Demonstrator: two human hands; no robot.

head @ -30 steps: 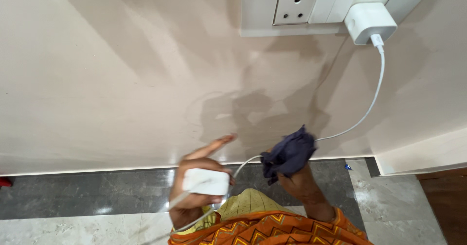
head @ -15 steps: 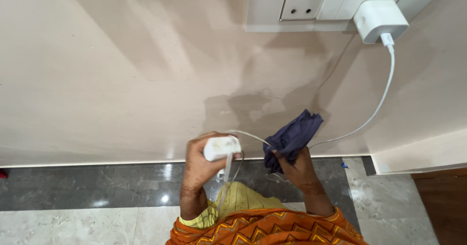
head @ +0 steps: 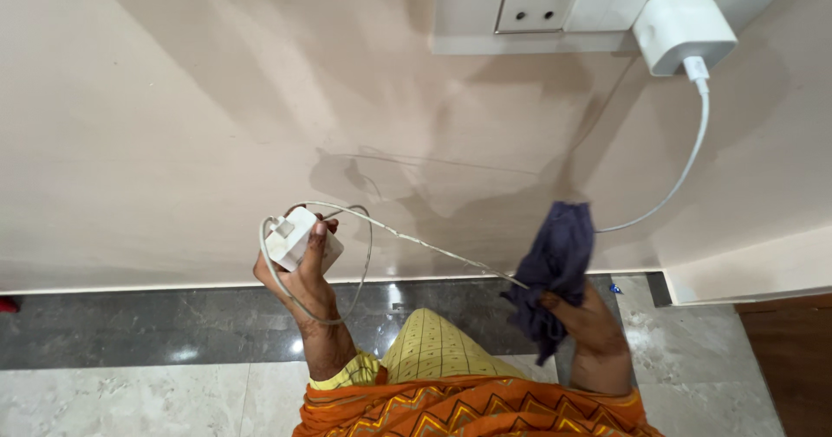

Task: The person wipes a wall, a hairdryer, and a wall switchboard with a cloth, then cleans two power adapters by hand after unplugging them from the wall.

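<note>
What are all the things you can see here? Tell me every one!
Power brick: 1, white, in the left hand.
Thin cable: 1, white, looping from the brick toward the cloth.
Cloth: 1, dark blue, in the right hand.
Plug adapter: 1, white, in the wall socket.
Thick cable: 1, white, hanging from the adapter.
Socket panel: 1, pale grey, top of wall.
Left hand: 1, gripping the brick.
Right hand: 1, gripping the cloth.

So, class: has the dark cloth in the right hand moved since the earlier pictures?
Yes. The dark cloth has shifted rightward and slightly up, nearer the charger plugged into the wall socket panel.
</note>
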